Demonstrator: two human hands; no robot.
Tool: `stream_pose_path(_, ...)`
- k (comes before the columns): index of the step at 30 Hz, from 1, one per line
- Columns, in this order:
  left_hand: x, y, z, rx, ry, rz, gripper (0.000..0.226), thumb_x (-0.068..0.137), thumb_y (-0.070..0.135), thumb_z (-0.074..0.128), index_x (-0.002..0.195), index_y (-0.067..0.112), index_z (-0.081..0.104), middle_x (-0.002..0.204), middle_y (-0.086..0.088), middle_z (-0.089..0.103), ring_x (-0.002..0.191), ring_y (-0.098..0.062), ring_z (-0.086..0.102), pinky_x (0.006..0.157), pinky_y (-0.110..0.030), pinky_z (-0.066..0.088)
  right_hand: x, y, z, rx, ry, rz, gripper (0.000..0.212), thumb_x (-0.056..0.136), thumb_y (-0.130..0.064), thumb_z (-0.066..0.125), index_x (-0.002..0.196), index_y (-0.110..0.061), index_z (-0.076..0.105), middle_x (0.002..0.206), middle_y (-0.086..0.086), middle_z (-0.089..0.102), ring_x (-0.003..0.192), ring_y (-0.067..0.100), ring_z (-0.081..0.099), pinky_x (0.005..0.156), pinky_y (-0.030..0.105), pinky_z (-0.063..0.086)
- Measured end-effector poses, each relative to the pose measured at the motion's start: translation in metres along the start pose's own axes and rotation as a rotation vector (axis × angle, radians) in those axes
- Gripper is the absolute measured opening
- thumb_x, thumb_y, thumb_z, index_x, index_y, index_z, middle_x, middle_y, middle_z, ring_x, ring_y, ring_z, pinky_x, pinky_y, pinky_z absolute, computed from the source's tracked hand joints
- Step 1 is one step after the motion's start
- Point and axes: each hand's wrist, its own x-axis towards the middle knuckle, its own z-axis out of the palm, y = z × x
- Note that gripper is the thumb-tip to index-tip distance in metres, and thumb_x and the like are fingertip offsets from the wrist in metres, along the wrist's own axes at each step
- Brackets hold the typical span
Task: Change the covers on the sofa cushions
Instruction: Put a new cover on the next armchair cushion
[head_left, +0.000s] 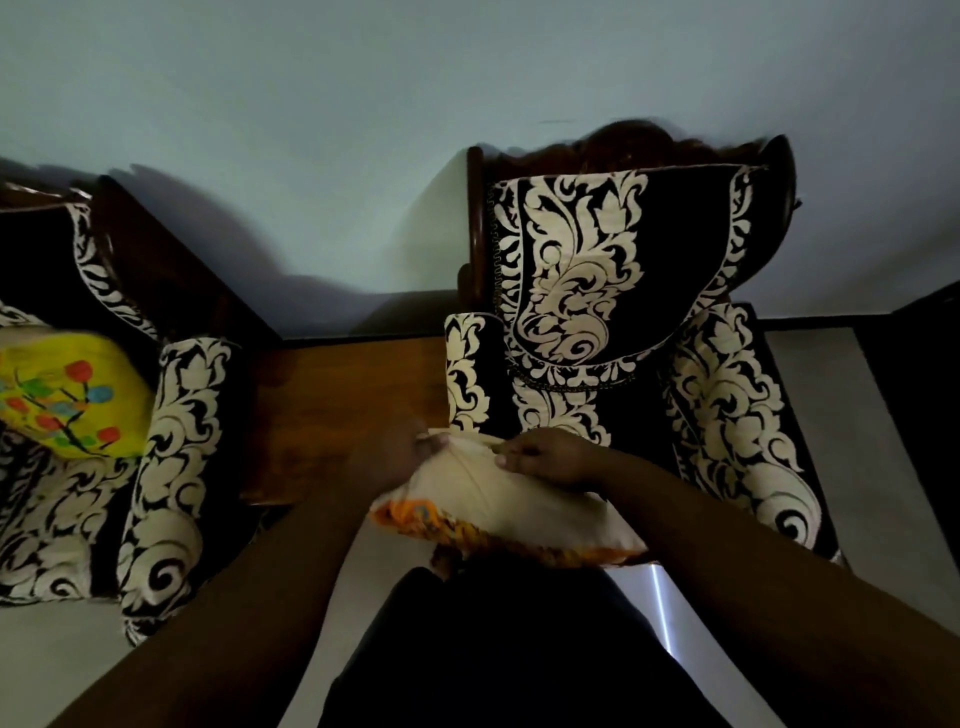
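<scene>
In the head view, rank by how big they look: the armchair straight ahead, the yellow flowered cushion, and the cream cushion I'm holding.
1. Armchair, clearly largest.
2-3. Cream cushion and yellow flowered cushion look alike; the cream one is nearer the camera and the yellow one is cut off at the frame edge, so I won't rank them.

Black-and-cream scrollwork, yellow florals, orange trim

The armchair (613, 291) and sofa (171, 457) are covered in black fabric with cream leaf scrolls; a yellow cushion (67, 395) is patterned with red, blue and green flowers; the cream cushion (498, 499) is edged in patterned orange; a brown wooden desk (353, 405) is seen between.
</scene>
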Motion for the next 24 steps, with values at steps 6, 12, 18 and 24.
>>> stream_pose_path(6,0.032,-0.003,-0.028,0.391,0.227,-0.055,0.055,0.093,0.073,0.042,0.101,0.022,0.062,0.104,-0.005,0.063,0.096,-0.026,0.059,0.079,-0.038,0.050,-0.013,0.023,0.001,-0.394,0.433,0.162,0.078,0.082,-0.086,0.043,0.140,-0.033,0.046,0.138,0.000,0.048,0.125,0.025,0.050,0.096,0.046,0.048)
stream_pose_path(12,0.004,0.009,-0.029,0.091,0.180,0.178,0.076,0.083,0.081,0.038,0.130,0.025,0.057,0.136,-0.006,0.053,0.127,-0.028,0.051,0.098,-0.036,0.044,-0.023,0.061,0.001,-0.137,0.744,0.244,0.059,0.081,-0.075,0.061,0.112,-0.026,0.053,0.114,-0.001,0.059,0.095,0.021,0.059,0.074,0.034,0.048)
stream_pose_path(18,-0.003,-0.019,-0.026,0.201,0.154,0.382,0.082,0.092,0.076,0.034,0.139,0.013,0.060,0.139,-0.015,0.061,0.123,-0.035,0.060,0.099,-0.045,0.050,-0.026,0.087,-0.012,0.049,0.687,0.157,0.068,0.079,-0.082,0.054,0.117,-0.028,0.066,0.111,-0.007,0.056,0.101,0.015,0.059,0.079,0.029,0.045)
stream_pose_path(24,0.018,-0.007,-0.050,-0.028,0.226,0.040,0.049,0.095,0.050,0.062,0.118,0.007,0.072,0.113,-0.017,0.073,0.103,-0.033,0.067,0.074,-0.031,0.041,-0.025,0.074,-0.024,0.013,0.719,0.108,0.041,0.099,-0.056,0.050,0.077,-0.023,0.057,0.075,-0.003,0.061,0.069,0.012,0.059,0.060,0.027,0.043)
